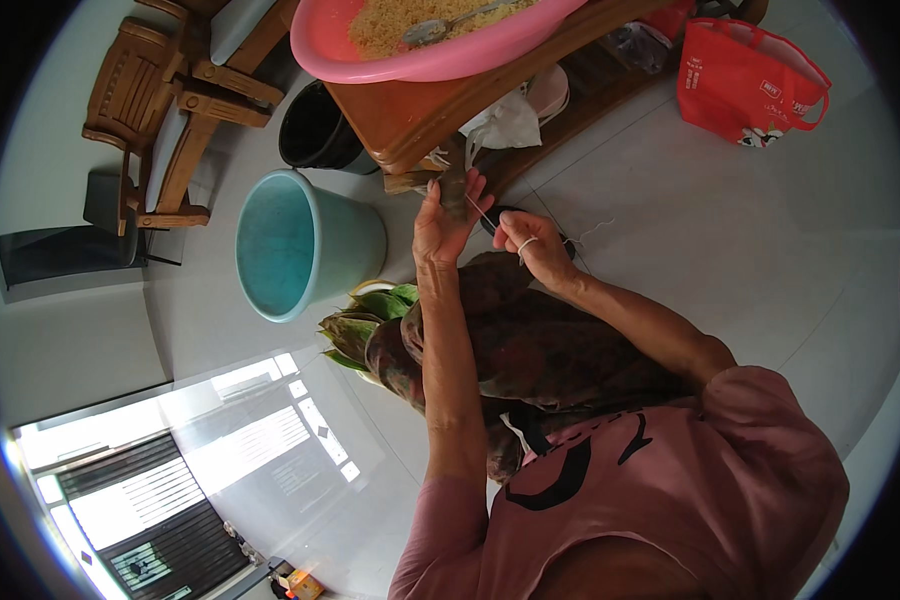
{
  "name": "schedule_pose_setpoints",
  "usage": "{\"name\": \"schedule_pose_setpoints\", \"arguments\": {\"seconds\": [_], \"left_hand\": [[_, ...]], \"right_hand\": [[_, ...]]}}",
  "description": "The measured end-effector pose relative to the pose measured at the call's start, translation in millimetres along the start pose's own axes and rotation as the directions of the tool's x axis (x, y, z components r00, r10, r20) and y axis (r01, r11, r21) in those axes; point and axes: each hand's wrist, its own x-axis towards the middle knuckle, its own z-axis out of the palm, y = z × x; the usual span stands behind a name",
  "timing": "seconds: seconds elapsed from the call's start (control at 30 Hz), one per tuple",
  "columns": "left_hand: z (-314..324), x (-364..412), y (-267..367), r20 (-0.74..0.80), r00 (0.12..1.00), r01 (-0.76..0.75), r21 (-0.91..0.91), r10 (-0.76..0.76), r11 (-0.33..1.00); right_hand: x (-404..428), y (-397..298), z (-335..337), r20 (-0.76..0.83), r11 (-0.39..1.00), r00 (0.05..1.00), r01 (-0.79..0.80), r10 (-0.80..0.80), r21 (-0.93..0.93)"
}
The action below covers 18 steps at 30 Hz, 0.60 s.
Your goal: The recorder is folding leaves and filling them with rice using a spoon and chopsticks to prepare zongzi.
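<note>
My left hand [446,225] holds a brownish leaf-wrapped bundle [454,196] in its palm, thumb and fingers apart around it, beside the corner of the wooden table. My right hand [532,244] pinches a thin white string [481,211] that runs taut to the bundle. A loop of string lies round a finger of that hand, and a loose end trails to the right over the floor. Above both hands a pink plastic basin [450,73] stands on the table, holding yellowish grain [382,26] and a metal spoon [427,32].
A light blue plastic bucket [352,232] stands left of my hands, with a black bin [307,131] behind it. Green leaves [352,326] lie in a container beside my legs. A red bag [742,90] stands on the floor at upper right. Wooden chairs [142,97] are at upper left.
</note>
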Motion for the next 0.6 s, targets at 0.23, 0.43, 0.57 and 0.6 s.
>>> {"name": "schedule_pose_setpoints", "arguments": {"seconds": [0.23,0.43,0.57,0.6], "left_hand": [[-22,16,-2,-0.106,0.981,-0.155,0.073,0.162,0.985],[-6,6,9,-0.031,0.998,0.065,0.086,-0.063,0.994],[10,4,14,0.029,0.992,0.123,0.091,-0.127,0.988],[13,5,15,-0.078,0.989,0.133,0.067,-0.128,0.989]], "right_hand": [[-3,4,11,-0.003,0.983,0.992,-0.125,0.127,0.137],[2,9,-1,0.044,0.997,0.999,0.020,-0.017,-0.075],[-3,9,3,0.157,0.975,0.987,0.074,-0.041,-0.209],[-2,13,7,0.204,0.937,0.965,0.219,-0.166,-0.273]]}}
